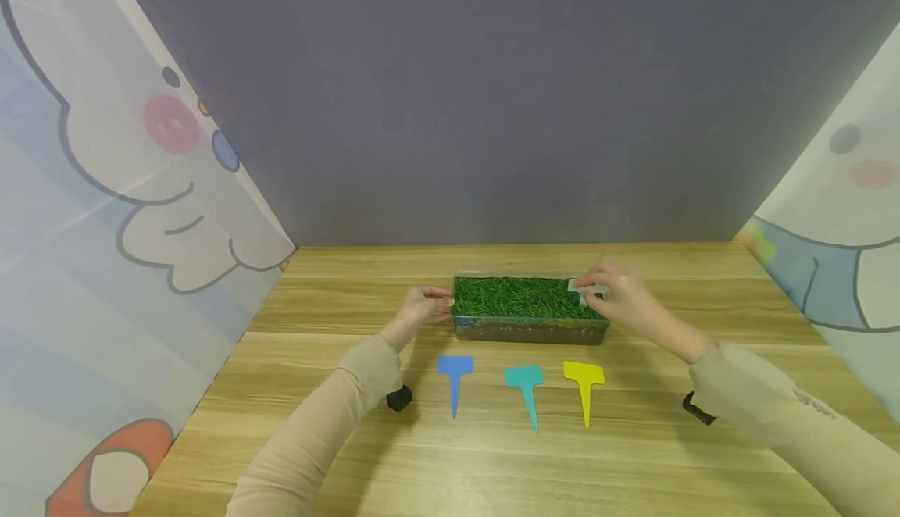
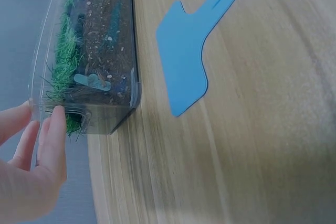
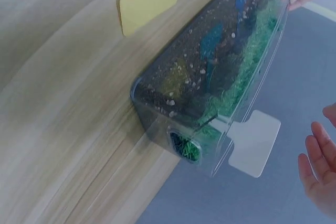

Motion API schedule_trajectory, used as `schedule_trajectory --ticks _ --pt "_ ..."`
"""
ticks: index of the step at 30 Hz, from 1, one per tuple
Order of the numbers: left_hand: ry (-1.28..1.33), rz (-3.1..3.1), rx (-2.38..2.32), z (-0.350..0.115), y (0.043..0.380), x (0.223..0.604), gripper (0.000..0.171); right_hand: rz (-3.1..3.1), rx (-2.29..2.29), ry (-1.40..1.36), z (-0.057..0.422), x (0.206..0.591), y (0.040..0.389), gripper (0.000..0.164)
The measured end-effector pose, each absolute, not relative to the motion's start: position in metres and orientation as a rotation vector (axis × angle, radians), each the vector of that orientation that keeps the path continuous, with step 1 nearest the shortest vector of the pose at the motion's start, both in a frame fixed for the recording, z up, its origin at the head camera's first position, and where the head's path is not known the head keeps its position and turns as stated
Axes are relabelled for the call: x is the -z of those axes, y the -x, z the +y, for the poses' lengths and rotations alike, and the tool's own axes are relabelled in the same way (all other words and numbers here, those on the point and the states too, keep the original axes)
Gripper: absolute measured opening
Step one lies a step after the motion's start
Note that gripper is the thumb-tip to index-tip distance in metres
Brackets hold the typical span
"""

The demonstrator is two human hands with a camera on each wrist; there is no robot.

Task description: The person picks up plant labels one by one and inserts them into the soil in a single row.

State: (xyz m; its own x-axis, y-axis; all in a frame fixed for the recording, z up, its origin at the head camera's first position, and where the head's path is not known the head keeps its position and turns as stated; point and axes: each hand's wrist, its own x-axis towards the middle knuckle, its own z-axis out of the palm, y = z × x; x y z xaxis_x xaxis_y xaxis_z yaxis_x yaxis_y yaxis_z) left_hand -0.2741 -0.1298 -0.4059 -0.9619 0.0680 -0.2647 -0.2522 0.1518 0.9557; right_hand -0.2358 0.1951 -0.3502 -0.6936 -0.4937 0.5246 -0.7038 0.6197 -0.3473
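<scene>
A clear plastic planter box (image 1: 530, 334), filled with soil and topped with green artificial grass (image 1: 516, 298), stands lengthwise on the table. My left hand (image 1: 418, 311) holds its left end, thumb and fingers at the rim in the left wrist view. At the right end a white T-shaped plant label (image 3: 257, 142) stands in the grass, its head above the rim. Beside that label is my right hand (image 3: 321, 169), fingers loosely bent and apart from it. In front of the box lie a blue label (image 1: 455, 365), a teal label (image 1: 524, 377) and a yellow label (image 1: 584, 372).
The wood-grain table (image 1: 485, 470) meets a dark grey panel (image 1: 464, 111) at the back. Cartoon-printed sheets (image 1: 169, 212) hang at both sides. Black wrist pieces (image 1: 399, 398) show beneath the sleeves. Coloured shapes show through the planter's front wall.
</scene>
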Motion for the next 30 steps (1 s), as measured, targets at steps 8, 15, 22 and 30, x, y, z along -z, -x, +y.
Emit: schedule_trajectory --ticks 8,15,22,30 --pt "0.197 2.158 -1.893 -0.13 0.275 0.406 0.029 -2.445 -0.678 -1.03 0.188 0.352 0.223 0.02" --pt "0.117 2.18 -1.909 -0.132 0.274 0.407 0.027 -2.417 -0.662 -1.117 0.188 0.358 0.215 0.021" --pt "0.194 2.152 -1.906 -0.131 0.276 0.408 0.029 -2.536 -0.649 -1.108 0.19 0.365 0.208 0.016" --pt "0.181 2.15 -1.909 -0.13 0.275 0.405 0.03 -2.572 -0.663 -1.16 0.192 0.374 0.204 0.016"
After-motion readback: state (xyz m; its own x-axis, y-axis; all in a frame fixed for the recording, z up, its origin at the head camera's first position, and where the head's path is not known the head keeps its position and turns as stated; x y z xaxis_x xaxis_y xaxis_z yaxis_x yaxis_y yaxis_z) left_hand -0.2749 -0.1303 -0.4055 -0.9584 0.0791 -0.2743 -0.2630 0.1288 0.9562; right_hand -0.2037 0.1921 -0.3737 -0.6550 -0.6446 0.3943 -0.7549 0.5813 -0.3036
